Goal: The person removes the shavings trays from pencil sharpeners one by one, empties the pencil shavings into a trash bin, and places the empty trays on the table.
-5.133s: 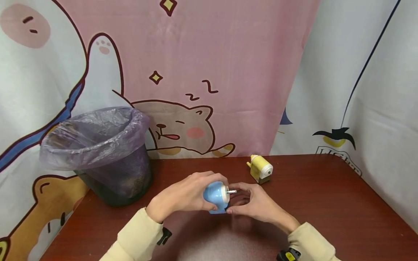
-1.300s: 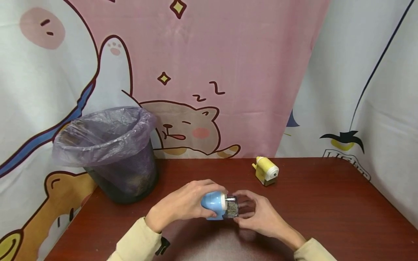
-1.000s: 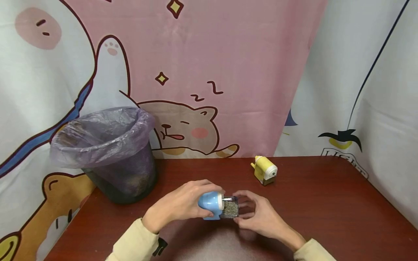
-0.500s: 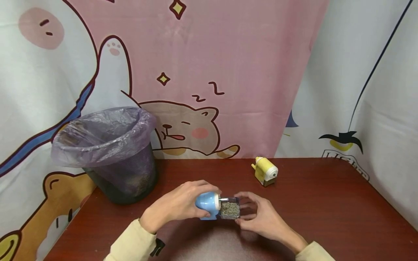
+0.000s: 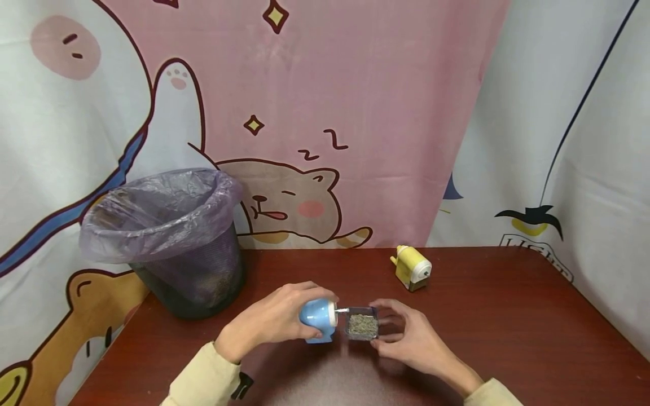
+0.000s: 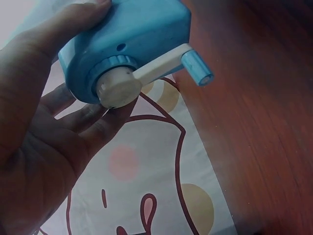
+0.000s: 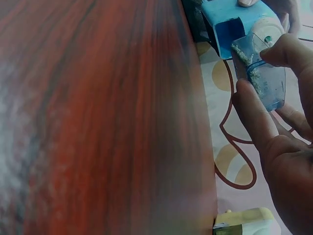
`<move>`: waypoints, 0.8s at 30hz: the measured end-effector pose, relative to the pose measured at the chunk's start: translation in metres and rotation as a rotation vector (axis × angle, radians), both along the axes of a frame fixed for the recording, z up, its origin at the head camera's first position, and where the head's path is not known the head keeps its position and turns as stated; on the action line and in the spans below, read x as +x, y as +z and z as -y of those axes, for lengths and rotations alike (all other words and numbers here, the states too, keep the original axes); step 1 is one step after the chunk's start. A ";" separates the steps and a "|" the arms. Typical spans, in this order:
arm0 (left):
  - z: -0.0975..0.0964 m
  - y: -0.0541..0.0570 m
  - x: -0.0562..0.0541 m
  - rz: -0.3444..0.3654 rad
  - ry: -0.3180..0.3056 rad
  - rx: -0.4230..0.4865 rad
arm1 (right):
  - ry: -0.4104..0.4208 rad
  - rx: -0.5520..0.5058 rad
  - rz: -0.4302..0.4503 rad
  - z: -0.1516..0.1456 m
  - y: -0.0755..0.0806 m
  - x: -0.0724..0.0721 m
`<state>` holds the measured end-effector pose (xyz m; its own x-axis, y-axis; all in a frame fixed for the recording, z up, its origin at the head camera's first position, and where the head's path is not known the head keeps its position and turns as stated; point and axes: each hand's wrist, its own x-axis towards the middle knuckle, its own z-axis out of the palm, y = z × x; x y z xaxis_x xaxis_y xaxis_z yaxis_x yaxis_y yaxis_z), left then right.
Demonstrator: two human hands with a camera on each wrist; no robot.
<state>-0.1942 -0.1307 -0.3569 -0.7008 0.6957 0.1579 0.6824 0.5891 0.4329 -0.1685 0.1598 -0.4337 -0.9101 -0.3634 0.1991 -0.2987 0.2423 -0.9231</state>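
My left hand [image 5: 276, 316] grips a blue crank pencil sharpener [image 5: 319, 320] over its top. Its white crank arm with a blue knob [image 6: 196, 67] shows in the left wrist view. From its white front a thin metal piece [image 5: 342, 310] sticks out. My right hand [image 5: 413, 338] pinches a clear shavings drawer [image 5: 363, 326] between thumb and fingers. Grey-brown shavings lie inside it. The drawer is apart from the sharpener, just right of it, and the sharpener's drawer slot [image 7: 229, 36] stands open in the right wrist view.
A yellow crank pencil sharpener [image 5: 412, 268] stands near the back edge of the brown table [image 5: 497, 321]. At the left is a mesh waste bin [image 5: 203, 282] lined with a purple bag [image 5: 162, 214]. A cartoon-printed cloth [image 5: 376, 113] hangs behind.
The shavings drawer has come out of the blue sharpener's front; a gap now shows between them. My left hand has shifted left with the sharpener, my right hand slightly right with the drawer.
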 end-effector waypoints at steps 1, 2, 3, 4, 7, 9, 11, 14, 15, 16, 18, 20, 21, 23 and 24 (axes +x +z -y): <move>0.000 -0.001 0.000 0.000 0.000 0.000 | -0.006 0.006 0.000 -0.001 0.000 0.000; 0.001 -0.001 0.000 -0.001 0.000 -0.001 | -0.015 0.014 0.000 -0.002 0.000 0.000; 0.001 -0.002 0.000 -0.001 0.001 -0.003 | -0.020 0.016 -0.001 -0.002 0.000 0.000; 0.001 -0.003 -0.001 -0.005 -0.001 -0.004 | -0.027 0.019 -0.003 -0.003 0.000 0.000; 0.002 -0.005 -0.002 -0.007 0.000 -0.008 | -0.044 0.025 -0.003 -0.005 0.000 0.000; 0.002 -0.006 -0.002 -0.002 0.007 -0.012 | -0.049 0.026 -0.002 -0.006 0.000 0.000; 0.002 -0.007 -0.003 0.003 0.013 -0.019 | -0.052 0.030 0.000 -0.007 0.000 0.000; 0.002 -0.010 -0.003 0.011 0.023 -0.033 | -0.052 0.032 0.001 -0.009 0.000 0.000; 0.003 -0.011 -0.004 0.010 0.023 -0.037 | -0.053 0.032 -0.001 -0.010 0.000 0.000; 0.003 -0.011 -0.004 0.010 0.024 -0.039 | -0.053 0.030 -0.003 -0.010 0.000 0.000; 0.003 -0.013 -0.005 0.007 0.026 -0.043 | -0.057 0.028 -0.008 -0.012 0.000 0.000; 0.003 -0.014 -0.006 0.006 0.028 -0.044 | -0.063 0.029 -0.012 -0.013 0.000 0.000; 0.004 -0.014 -0.006 0.009 0.030 -0.044 | -0.066 0.030 -0.012 -0.013 0.001 0.000; 0.004 -0.016 -0.006 0.013 0.030 -0.045 | -0.070 0.031 -0.010 -0.014 0.001 0.000; 0.004 -0.016 -0.006 0.016 0.031 -0.046 | -0.072 0.032 -0.008 -0.014 0.001 0.001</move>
<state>-0.2003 -0.1347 -0.3731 -0.7240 0.6801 0.1150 0.6570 0.6292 0.4154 -0.1680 0.1738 -0.4327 -0.9325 -0.3038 0.1953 -0.2864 0.2928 -0.9123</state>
